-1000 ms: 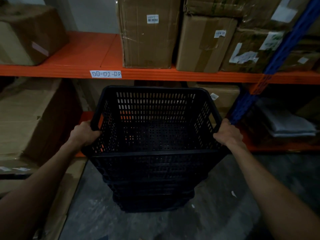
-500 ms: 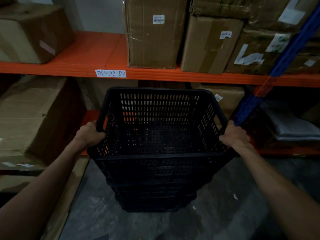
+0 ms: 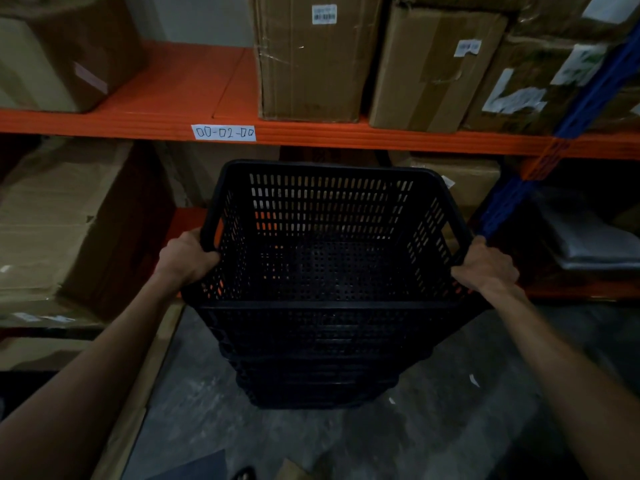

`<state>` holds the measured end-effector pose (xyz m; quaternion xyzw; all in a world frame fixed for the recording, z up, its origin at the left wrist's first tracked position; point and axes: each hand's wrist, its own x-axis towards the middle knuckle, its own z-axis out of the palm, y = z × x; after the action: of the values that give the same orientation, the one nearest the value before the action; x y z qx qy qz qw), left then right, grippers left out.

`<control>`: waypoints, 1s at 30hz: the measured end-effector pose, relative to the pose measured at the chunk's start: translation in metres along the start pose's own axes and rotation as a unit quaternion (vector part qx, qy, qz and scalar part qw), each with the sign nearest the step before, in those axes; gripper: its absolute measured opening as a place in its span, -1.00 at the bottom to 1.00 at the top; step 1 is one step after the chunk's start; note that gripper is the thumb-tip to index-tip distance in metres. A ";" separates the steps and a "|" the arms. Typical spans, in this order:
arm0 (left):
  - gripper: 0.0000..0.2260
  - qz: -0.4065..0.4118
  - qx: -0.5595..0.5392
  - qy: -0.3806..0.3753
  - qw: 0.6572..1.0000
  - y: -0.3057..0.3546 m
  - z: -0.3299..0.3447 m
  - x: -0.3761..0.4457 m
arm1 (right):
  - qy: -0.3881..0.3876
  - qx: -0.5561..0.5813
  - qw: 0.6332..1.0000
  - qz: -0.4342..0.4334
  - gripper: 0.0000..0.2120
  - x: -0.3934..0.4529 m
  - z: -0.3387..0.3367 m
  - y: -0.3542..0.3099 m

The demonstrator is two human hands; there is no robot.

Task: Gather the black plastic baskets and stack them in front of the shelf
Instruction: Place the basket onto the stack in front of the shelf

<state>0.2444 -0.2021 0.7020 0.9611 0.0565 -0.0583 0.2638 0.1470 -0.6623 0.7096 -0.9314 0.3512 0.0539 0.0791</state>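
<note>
Black perforated plastic baskets (image 3: 332,341) sit nested in a stack on the grey concrete floor (image 3: 311,441), directly before the orange steel shelf (image 3: 381,138). Both hands grip the top basket's rim: the left hand (image 3: 185,259) has its fingers (image 3: 207,258) clenched over the left edge, and the right hand (image 3: 485,266) is curled over the right edge. Brown cardboard boxes (image 3: 311,60) stand on the shelf above a white handwritten label (image 3: 224,133) on its front beam.
</note>
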 end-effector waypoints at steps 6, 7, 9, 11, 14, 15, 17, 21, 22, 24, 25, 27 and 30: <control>-0.55 0.004 0.005 0.005 1.000 -0.003 -0.001 0.004 | 0.010 -0.008 1.000 0.009 -0.26 -0.007 0.009 0.003; -0.55 0.005 0.006 0.006 1.000 -0.003 0.000 0.005 | 0.010 -0.005 1.000 0.010 -0.26 -0.007 0.009 0.003; -0.55 0.000 0.001 0.014 1.000 -0.002 0.002 0.006 | 0.009 0.003 1.000 0.009 -0.29 -0.005 0.007 0.002; -0.54 -0.006 0.000 0.024 1.000 -0.002 0.004 0.005 | 0.008 0.010 1.000 0.009 -0.32 -0.003 0.007 0.002; -0.59 -0.011 -0.007 0.032 0.999 -0.003 0.007 0.003 | 0.018 0.022 1.000 0.004 -0.34 -0.003 0.008 0.001; -0.60 -0.013 -0.009 0.030 0.999 -0.002 0.006 0.002 | 0.020 0.025 0.999 0.003 -0.32 -0.004 0.008 0.001; -0.58 -0.018 -0.002 0.026 1.000 0.000 0.005 0.001 | 0.026 0.031 0.999 0.001 -0.28 -0.006 0.007 0.000; -0.54 -0.031 -0.007 0.022 0.999 0.006 0.002 -0.004 | 0.037 0.062 0.997 -0.032 -0.27 -0.012 0.006 0.002; -0.54 -0.035 -0.013 0.018 0.999 0.008 0.000 -0.007 | 0.044 0.060 0.996 -0.053 -0.25 -0.014 0.005 0.001; -0.53 -0.042 -0.001 0.018 0.999 0.011 -0.005 -0.012 | 0.074 0.026 0.992 -0.095 -0.21 -0.016 0.004 -0.001; -0.51 -0.044 0.019 0.023 0.999 0.012 -0.007 -0.015 | 0.088 0.000 0.990 -0.111 -0.21 -0.017 0.004 -0.002; -0.48 -0.036 0.059 0.039 0.997 0.014 -0.010 -0.019 | 0.101 -0.035 0.985 -0.133 -0.25 -0.017 0.003 -0.002; -0.44 -0.016 0.052 0.023 0.998 0.014 -0.008 -0.023 | 0.098 -0.034 0.985 -0.141 -0.33 -0.016 0.005 -0.004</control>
<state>0.2247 -0.2118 0.7193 0.9737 0.0751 -0.0429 0.2108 0.1371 -0.6481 0.7075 -0.9746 0.2199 -0.0373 0.0197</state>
